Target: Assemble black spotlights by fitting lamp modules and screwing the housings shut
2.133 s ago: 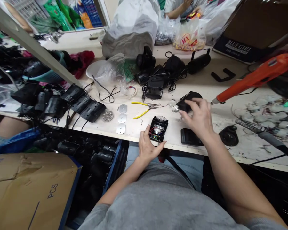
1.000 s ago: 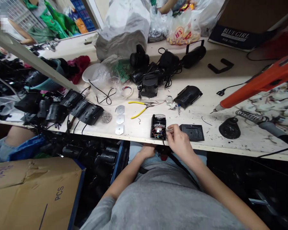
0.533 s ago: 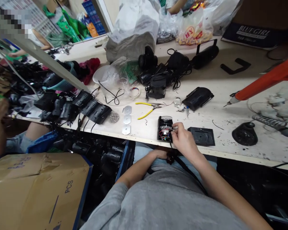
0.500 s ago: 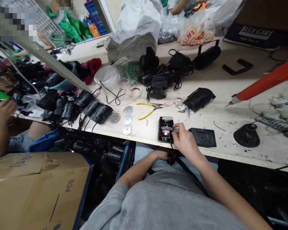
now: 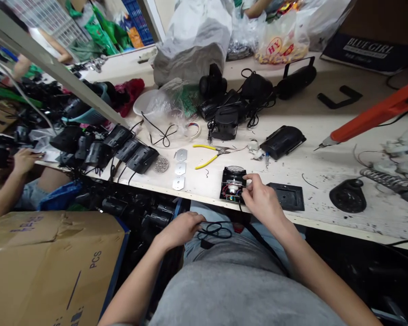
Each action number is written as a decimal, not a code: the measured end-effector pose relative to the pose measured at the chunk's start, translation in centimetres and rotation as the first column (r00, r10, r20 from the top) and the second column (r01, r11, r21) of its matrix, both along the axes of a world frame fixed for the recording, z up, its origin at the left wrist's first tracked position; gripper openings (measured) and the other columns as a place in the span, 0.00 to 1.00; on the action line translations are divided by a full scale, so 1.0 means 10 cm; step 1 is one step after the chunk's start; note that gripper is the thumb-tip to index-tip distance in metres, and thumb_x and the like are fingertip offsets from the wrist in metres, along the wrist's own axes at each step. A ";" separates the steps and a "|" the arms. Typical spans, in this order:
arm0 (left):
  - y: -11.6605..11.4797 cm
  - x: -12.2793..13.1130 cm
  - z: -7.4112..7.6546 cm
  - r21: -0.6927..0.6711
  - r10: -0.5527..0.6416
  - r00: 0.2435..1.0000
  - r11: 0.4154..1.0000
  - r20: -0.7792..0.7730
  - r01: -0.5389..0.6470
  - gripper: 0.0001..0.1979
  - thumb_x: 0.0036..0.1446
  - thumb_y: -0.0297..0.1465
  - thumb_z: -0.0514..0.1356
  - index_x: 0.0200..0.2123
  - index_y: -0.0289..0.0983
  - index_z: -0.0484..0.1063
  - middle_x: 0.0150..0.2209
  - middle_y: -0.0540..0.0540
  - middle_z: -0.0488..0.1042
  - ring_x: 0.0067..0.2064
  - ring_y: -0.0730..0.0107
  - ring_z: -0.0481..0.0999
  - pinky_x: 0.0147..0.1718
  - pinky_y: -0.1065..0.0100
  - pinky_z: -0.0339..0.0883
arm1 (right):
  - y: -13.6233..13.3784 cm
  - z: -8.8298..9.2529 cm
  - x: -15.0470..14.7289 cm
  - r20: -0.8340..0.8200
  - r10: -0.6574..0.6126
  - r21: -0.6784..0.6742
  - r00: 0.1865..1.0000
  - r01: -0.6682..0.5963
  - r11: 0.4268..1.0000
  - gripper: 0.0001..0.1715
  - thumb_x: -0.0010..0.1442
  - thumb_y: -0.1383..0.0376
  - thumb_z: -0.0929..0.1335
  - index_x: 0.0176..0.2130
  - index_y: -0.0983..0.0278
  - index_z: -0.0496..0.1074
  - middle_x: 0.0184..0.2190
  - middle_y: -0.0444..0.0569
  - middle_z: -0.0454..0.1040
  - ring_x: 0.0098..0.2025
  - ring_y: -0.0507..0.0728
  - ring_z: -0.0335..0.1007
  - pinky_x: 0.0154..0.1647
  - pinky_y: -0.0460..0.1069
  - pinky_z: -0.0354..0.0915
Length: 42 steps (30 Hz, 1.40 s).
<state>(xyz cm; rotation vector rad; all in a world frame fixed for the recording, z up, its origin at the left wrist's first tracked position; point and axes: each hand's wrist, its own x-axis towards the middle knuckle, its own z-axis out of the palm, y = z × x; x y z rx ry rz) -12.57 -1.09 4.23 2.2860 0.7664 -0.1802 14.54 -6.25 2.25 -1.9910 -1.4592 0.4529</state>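
Open black plastic housing (image 5: pixel 231 173) lies at the front edge of our workbench (image 5: pixel 197 194), our right hand (image 5: pixel 263 199) pinched in at its wiring, the hold too small to tell; our left hand (image 5: pixel 178 230), fingers loosely curled, rests beside a looped black cable (image 5: pixel 215 231) below the bench.

An open black plastic housing (image 5: pixel 231 184) lay flat at the front edge of the pale workbench (image 5: pixel 313 165), exposing a round metal component and a small circuit board with red and blue wires. The right hand (image 5: pixel 263 199) rested its fingertips (image 5: pixel 245 192) on the housing's right side. A thin black cable (image 5: pixel 217 232) formed loose loops below the edge, beside the left hand (image 5: pixel 180 230).
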 end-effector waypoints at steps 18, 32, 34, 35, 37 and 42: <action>1.25 0.29 0.14 0.634 0.101 0.978 0.748 0.184 -0.196 0.20 0.52 0.16 0.55 0.38 0.41 0.82 0.49 0.42 0.78 0.54 0.52 0.69 0.53 0.50 0.65 | 0.02 0.06 -0.03 0.034 0.000 0.005 0.999 0.000 1.000 0.18 0.54 0.66 0.61 0.46 0.63 0.67 0.22 0.45 0.72 0.24 0.59 0.71 0.30 0.50 0.62; -0.21 1.01 -0.42 0.338 0.268 0.731 0.752 0.628 -0.566 0.39 0.52 0.46 0.71 0.61 0.36 0.61 0.58 0.31 0.66 0.59 0.46 0.72 0.53 0.49 0.74 | 0.02 0.05 -0.02 -0.055 -0.030 0.005 0.998 0.030 1.000 0.21 0.54 0.63 0.62 0.48 0.63 0.65 0.22 0.42 0.71 0.24 0.58 0.71 0.29 0.49 0.63; -0.18 1.08 -0.51 0.327 0.261 0.679 0.723 0.686 -0.609 0.38 0.53 0.44 0.71 0.60 0.36 0.60 0.53 0.33 0.69 0.54 0.49 0.75 0.50 0.51 0.75 | 0.04 0.04 -0.01 -0.063 -0.039 0.012 0.997 0.040 0.999 0.22 0.53 0.63 0.62 0.49 0.62 0.64 0.23 0.42 0.72 0.24 0.58 0.71 0.29 0.49 0.63; -0.16 1.10 -0.53 0.321 0.247 0.654 0.715 0.715 -0.621 0.37 0.53 0.43 0.70 0.60 0.35 0.60 0.51 0.35 0.70 0.52 0.52 0.76 0.49 0.52 0.75 | 0.04 0.05 -0.01 -0.072 -0.049 0.015 0.996 0.050 0.999 0.22 0.52 0.63 0.62 0.49 0.62 0.64 0.23 0.42 0.72 0.24 0.58 0.71 0.29 0.49 0.63; -0.13 1.14 -0.52 0.312 0.211 0.604 0.701 0.768 -0.641 0.34 0.55 0.41 0.69 0.59 0.35 0.60 0.48 0.37 0.71 0.49 0.54 0.76 0.47 0.54 0.76 | 0.06 0.07 0.02 -0.102 -0.073 0.012 0.992 0.075 0.997 0.23 0.51 0.63 0.63 0.48 0.62 0.64 0.23 0.42 0.73 0.24 0.58 0.72 0.30 0.50 0.63; -0.14 1.19 -0.43 0.286 0.170 0.493 0.637 0.853 -0.716 0.30 0.55 0.42 0.69 0.55 0.35 0.63 0.45 0.39 0.72 0.47 0.57 0.77 0.46 0.56 0.76 | 0.11 0.19 0.06 -0.188 -0.101 -0.044 0.977 0.094 0.995 0.19 0.49 0.64 0.64 0.43 0.59 0.63 0.21 0.39 0.72 0.22 0.57 0.71 0.30 0.50 0.62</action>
